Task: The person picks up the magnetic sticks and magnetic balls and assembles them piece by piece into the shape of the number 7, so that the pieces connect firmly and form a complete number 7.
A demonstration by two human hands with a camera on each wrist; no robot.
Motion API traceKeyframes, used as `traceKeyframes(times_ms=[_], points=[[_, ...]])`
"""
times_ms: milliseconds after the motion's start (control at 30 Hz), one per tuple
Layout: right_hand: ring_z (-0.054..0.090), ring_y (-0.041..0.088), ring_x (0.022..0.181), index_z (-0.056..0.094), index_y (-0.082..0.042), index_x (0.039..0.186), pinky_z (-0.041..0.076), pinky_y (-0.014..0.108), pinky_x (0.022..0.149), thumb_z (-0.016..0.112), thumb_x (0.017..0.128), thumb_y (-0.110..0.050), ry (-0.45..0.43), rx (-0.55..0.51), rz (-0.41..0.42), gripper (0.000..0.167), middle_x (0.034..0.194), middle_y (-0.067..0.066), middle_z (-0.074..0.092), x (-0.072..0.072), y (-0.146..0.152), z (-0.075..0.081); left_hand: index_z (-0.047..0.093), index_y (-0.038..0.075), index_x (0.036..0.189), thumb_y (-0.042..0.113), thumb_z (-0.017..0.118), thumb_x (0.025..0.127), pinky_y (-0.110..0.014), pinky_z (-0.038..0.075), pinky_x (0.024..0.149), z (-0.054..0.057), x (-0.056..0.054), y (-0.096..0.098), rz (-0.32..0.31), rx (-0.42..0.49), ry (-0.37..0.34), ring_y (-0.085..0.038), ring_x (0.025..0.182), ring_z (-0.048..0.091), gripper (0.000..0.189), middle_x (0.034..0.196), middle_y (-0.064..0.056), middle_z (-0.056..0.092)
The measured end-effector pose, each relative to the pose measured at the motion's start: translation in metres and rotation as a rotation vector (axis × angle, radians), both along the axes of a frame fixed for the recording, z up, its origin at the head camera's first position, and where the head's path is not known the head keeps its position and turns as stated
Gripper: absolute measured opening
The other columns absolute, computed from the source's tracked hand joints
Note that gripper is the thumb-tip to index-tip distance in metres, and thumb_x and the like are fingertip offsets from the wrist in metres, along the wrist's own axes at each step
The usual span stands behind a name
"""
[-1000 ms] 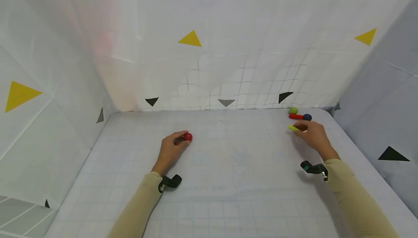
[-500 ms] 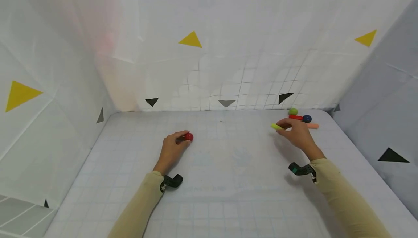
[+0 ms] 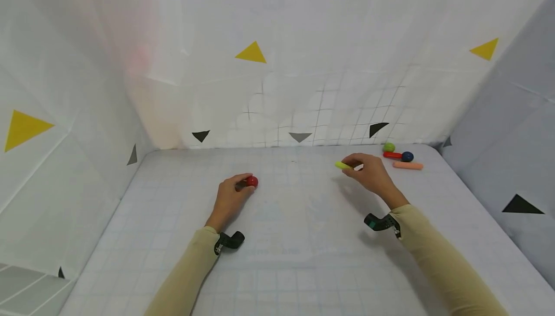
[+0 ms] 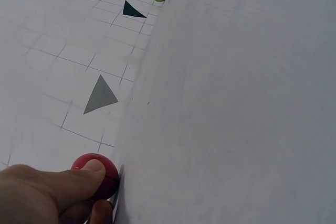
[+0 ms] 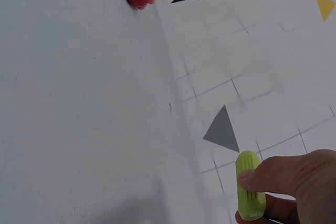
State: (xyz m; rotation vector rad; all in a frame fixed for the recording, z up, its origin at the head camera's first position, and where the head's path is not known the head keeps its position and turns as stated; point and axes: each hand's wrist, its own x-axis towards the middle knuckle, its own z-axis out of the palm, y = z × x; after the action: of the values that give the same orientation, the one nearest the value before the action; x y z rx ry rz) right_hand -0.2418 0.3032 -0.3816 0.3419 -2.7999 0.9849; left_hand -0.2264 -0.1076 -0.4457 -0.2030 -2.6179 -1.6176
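In the head view my left hand [image 3: 231, 199] is at the left-centre of the white table, pinching a glossy red ball [image 3: 252, 181] between thumb and fingers. The left wrist view shows the thumb on that ball [image 4: 107, 179], which sits at the table surface; a thin seam crosses it. Right of centre, my right hand [image 3: 370, 174] holds a short yellow-green rod [image 3: 342, 165] above the table, its shadow falling below. Up close, the rod [image 5: 249, 182] has grooved sides and a small pale spot at its end. The fingers behind it are partly hidden.
At the back right of the table [image 3: 295, 239] lie a green ball [image 3: 389, 147], a red rod [image 3: 392, 155], a dark blue ball [image 3: 407, 156] and an orange rod [image 3: 407, 165]. White sheets with yellow and dark triangles rise behind and at both sides.
My right hand has carried the yellow-green rod leftward from the back-right group, uncovering the orange rod. My left hand, with the red ball, has barely shifted right.
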Motion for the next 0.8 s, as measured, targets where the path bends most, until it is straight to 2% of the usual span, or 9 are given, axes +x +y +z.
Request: traceKeyframes(times_ms=[400,800], points=[[0.066,0.026,0.099,0.077,-0.005,0.114,0.057,0.045,0.083,0.08,0.093,-0.008,-0.003,-0.047,0.078,0.021,0.107,0.007,0.073,-0.003,-0.045,0.008,0.069,0.015,0.137,0.016,0.077,0.097,-0.042,0.051,0.098,0.0,0.0,0.0,0.002,-0.012,-0.005,-0.023,0.109,0.062,0.041,0.126,-0.005,0.069],[0.066,0.023,0.098,0.078,-0.007,0.111,0.057,0.042,0.08,0.081,0.091,-0.008,0.01,-0.053,0.143,0.02,0.106,0.003,0.073,-0.009,-0.078,0.005,0.069,0.015,0.137,0.016,0.076,0.097,-0.041,0.052,0.096,-0.003,-0.002,-0.001,-0.019,-0.008,0.026,-0.021,0.107,0.063,0.04,0.125,-0.004,0.069]])
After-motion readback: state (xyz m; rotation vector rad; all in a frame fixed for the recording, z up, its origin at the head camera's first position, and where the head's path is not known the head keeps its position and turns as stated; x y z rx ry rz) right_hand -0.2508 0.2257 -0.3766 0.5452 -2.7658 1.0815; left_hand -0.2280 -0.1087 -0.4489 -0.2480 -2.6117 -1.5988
